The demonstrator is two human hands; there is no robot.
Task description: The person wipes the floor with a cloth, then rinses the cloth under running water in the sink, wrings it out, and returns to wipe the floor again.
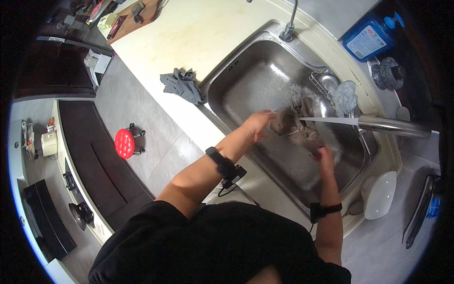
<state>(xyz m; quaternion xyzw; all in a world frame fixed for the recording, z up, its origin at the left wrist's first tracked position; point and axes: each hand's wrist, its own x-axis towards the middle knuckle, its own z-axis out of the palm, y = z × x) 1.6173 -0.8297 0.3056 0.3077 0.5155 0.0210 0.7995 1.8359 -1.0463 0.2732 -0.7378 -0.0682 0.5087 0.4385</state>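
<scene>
A soaked brown cloth-like item [308,136] with pale string-like edges is spread over the stainless steel sink basin [244,85]; blur hides exactly what it is. Water streams onto it from the metal faucet spout [390,126]. My left hand [260,124] is at its left edge, fingers apart, the fingertips close to or touching it. At the lower right end, my right hand [325,159] has its fingers closed on the item, slightly blurred. Water splashes around the basin's middle, partly hiding the far end of the item.
A crumpled grey cloth [181,85] lies on the counter left of the sink. A wire rack [321,83] with a crumpled pale cloth [345,97] sits at the right rim. Beyond are a blue pump bottle [369,42] and a white bowl [380,195]. A red stool [124,143] stands behind.
</scene>
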